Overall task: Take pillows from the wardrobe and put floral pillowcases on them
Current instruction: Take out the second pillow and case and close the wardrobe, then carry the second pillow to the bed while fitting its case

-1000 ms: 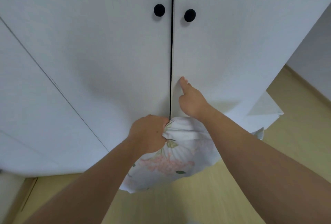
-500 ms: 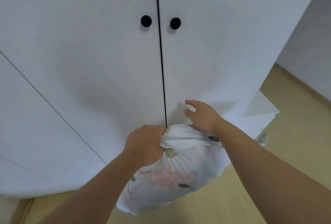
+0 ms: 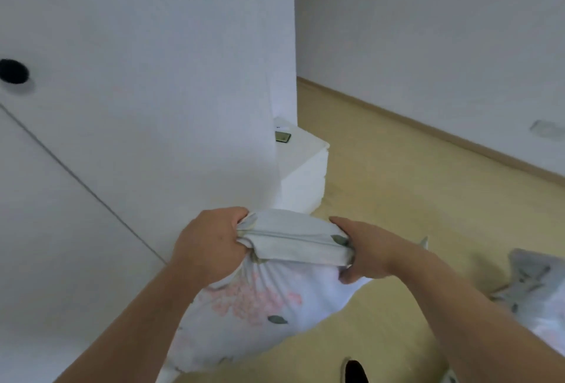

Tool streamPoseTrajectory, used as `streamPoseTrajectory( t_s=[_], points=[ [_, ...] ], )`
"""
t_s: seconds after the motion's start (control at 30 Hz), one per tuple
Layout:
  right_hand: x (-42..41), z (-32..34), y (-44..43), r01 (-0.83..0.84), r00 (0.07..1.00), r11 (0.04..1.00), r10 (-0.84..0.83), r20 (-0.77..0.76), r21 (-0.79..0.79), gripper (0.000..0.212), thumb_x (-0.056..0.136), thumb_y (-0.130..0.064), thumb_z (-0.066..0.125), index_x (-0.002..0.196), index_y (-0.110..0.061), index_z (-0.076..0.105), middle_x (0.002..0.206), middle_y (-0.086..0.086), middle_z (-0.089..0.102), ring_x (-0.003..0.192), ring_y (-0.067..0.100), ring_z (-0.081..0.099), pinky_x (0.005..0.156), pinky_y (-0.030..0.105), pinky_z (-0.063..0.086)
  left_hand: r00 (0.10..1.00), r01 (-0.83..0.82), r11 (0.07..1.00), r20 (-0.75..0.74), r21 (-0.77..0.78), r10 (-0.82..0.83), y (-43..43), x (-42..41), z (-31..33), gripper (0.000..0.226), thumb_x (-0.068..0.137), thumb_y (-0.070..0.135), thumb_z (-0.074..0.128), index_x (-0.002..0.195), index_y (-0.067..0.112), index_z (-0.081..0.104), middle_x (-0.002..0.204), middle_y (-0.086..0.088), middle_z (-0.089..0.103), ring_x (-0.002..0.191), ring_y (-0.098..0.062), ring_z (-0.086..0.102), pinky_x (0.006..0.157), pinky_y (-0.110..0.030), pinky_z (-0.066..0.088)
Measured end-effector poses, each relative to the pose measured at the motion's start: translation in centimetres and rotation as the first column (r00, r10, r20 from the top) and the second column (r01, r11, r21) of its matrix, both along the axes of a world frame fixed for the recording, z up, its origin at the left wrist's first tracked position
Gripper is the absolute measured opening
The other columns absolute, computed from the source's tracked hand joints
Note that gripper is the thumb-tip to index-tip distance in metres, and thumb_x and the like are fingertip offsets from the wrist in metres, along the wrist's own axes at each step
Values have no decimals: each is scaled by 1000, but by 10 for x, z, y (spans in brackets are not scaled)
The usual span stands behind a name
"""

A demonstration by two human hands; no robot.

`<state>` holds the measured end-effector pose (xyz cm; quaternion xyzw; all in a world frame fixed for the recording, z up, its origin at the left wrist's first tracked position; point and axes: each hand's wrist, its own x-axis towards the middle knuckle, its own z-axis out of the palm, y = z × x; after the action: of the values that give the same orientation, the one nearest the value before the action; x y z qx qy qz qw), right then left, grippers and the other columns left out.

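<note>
A pillow in a white floral pillowcase point(image 3: 260, 306) with pink blossoms and green leaves hangs in front of me. My left hand point(image 3: 208, 245) is clenched on the left end of its bunched top edge. My right hand point(image 3: 363, 248) grips the right end of that same edge. The white wardrobe point(image 3: 137, 107) fills the left of the view with its doors closed; one black knob point(image 3: 12, 70) shows at the far left.
A low white bedside cabinet point(image 3: 302, 168) with a small dark object point(image 3: 282, 137) on top stands right of the wardrobe. More floral fabric point(image 3: 532, 294) lies on the wooden floor point(image 3: 412, 187) at the right. A slipper point(image 3: 354, 372) shows at the bottom edge.
My right hand left the wardrobe door and took hold of the pillowcase's top edge. The view swung to the right, away from the wardrobe doors.
</note>
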<state>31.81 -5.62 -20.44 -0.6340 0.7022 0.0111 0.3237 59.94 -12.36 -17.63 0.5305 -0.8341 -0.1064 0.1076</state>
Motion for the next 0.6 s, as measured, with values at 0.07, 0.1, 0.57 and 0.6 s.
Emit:
streamPoseTrajectory(
  t_s=[0.07,0.1,0.57,0.6],
  points=[
    [-41,-17,19,170,985,985,-170,-39,-3,106,56,-42,74,151,-37,27,133,-3,57,120,25,57,97,42,49,996,90,996,-20,-1,-90,-10,-41,0,11,74,32,68,76,24,60,67,9,63,68,-16,64,60,-31,51],
    [-55,-22,26,225,974,974,-226,-36,-15,95,59,-39,70,147,-34,35,129,-1,59,116,26,59,93,41,51,993,115,993,-22,5,-115,-13,-57,1,11,72,29,69,75,25,60,65,9,63,67,-15,64,59,-31,50],
    [-291,1,82,820,573,535,-770,281,-205,8,91,-16,46,99,-18,47,82,3,61,74,28,60,53,31,39,929,349,933,-168,91,-331,-62,-358,53,30,71,17,70,75,45,61,63,12,65,67,-11,63,57,-27,47],
    [-304,8,83,846,533,486,-778,333,-217,11,89,-11,45,96,-19,46,78,4,59,69,27,57,52,30,37,925,352,932,-185,82,-333,-66,-378,58,29,71,15,71,72,42,61,62,12,64,65,-9,61,55,-25,45]
  ],
)
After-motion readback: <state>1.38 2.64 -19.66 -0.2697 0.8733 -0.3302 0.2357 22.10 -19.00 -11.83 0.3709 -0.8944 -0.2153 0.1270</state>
